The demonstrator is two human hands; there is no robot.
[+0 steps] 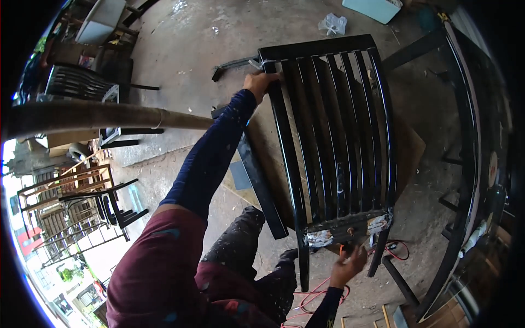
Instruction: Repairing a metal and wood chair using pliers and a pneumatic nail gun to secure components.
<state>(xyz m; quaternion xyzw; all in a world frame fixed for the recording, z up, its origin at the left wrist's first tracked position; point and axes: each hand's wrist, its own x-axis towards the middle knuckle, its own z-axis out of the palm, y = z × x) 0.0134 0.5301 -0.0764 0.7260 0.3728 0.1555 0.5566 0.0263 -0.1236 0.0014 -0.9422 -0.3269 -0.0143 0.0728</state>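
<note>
A glossy black wooden chair (340,158) with a slatted back lies before me, its backrest facing up. My left hand (261,85) is closed round the side post near the far left corner of the backrest. At the near end, a cross rail (350,228) has rough, whitish patches at both ends. My right hand (349,268) is just below that rail, its fingers loosely curved and apart. A small orange thing (343,251) shows by its fingertips, partly hidden; its kind is unclear. Under the chair is a brown board (413,143).
A thick pole (109,116) juts in from the left. Black chairs (76,82) and wooden frames (60,186) stand beyond it. A red cord (402,251) lies on the concrete floor. A long dark piece of furniture (470,136) lines the right. A plastic bag (332,24) lies far off.
</note>
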